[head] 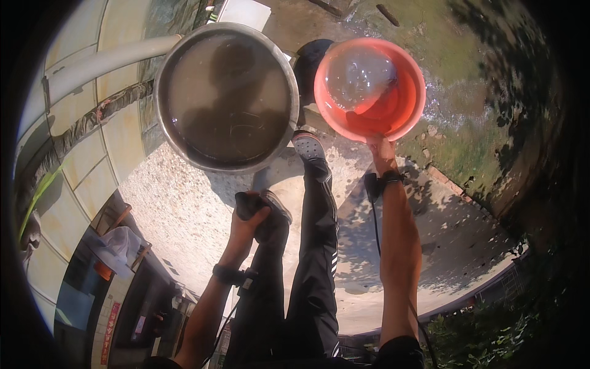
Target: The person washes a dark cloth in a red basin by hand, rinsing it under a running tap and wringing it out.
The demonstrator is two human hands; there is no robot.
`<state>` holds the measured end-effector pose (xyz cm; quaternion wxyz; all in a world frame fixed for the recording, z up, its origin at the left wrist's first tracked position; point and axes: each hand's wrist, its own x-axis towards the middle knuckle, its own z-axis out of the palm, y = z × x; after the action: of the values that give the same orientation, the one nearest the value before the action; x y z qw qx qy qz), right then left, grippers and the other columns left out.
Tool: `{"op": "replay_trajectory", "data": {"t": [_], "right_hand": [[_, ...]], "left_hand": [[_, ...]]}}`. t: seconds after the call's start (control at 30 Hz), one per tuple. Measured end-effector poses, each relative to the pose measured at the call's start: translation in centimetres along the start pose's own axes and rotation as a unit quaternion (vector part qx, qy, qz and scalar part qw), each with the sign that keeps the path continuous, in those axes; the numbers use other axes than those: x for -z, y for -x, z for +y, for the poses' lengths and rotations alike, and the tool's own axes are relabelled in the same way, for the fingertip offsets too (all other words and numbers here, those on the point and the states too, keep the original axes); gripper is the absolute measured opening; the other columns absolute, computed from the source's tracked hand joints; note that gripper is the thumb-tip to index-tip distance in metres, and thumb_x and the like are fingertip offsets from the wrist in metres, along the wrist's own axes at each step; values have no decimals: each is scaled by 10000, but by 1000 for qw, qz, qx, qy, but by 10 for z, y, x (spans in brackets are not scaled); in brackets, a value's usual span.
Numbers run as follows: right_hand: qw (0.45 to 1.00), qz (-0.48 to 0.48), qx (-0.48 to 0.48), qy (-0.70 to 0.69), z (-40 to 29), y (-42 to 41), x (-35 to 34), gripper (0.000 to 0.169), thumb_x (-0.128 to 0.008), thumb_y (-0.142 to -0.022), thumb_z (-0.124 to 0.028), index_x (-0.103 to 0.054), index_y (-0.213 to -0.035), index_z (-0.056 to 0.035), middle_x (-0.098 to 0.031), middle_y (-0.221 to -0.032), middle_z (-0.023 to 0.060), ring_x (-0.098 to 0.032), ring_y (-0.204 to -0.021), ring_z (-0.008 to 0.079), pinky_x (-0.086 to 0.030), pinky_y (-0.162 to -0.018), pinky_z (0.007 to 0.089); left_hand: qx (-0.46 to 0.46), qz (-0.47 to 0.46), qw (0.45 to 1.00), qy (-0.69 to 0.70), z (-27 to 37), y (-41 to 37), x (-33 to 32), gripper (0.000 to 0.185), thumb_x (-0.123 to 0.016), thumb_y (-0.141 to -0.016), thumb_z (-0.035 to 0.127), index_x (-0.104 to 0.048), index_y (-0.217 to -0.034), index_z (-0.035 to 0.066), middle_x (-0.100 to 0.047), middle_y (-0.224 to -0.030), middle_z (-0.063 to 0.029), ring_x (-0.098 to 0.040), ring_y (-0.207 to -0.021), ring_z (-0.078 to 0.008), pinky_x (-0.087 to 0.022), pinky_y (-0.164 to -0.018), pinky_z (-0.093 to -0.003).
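Note:
My right hand grips the near rim of a red plastic basin. The basin leans away from me, and clear water with glints has pooled towards its far left side. Beside it on the left stands a wide round metal tub of murky brownish water, with a head-and-shoulders shadow across the surface. My left hand is closed around a small black item, perhaps cloth, in front of the tub. What exactly it is cannot be made out.
A pale pipe runs along the tiled wall to the tub's left. My clog-shod foot is between tub and basin, near a dark round shape. Mossy wet ground borders the concrete. Cables hang from both wrists.

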<state>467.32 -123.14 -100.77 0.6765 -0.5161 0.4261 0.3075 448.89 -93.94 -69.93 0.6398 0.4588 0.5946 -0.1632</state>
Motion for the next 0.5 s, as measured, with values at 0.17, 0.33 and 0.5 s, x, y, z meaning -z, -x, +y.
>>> {"op": "replay_trajectory", "data": {"t": [0.17, 0.33, 0.5], "right_hand": [[995, -42, 18, 87, -21, -31, 5, 467, -698, -911, -141, -501, -1334, -124, -619, -1199, 49, -629, -1056, 199, -553, -834, 361], [995, -32, 42, 83, -39, -15, -30, 302, -615, -955, -183, -566, -1228, -62, -638, -1205, 83, -648, -1153, 222, -537, -979, 369], [988, -61, 33, 135, -63, -4, -34, 420, -640, -956, -208, -508, -1335, -84, -632, -1184, 83, -653, -1077, 210, -533, -981, 387]], "left_hand": [[-5, -12, 1000, 9, -4, -3, -3, 458, -766, -860, 74, -572, -1274, 47, -627, -1110, -40, -604, -1056, -159, -487, -944, -306], [-10, -24, 1000, -8, -1, 2, 10, 497, -724, -914, 115, -494, -1344, 22, -627, -1169, -69, -591, -1102, -158, -463, -981, -298], [-33, 14, 998, 55, 7, 8, 15, 395, -742, -867, 43, -577, -1226, 52, -623, -1055, -44, -624, -990, -156, -520, -888, -308]]}}
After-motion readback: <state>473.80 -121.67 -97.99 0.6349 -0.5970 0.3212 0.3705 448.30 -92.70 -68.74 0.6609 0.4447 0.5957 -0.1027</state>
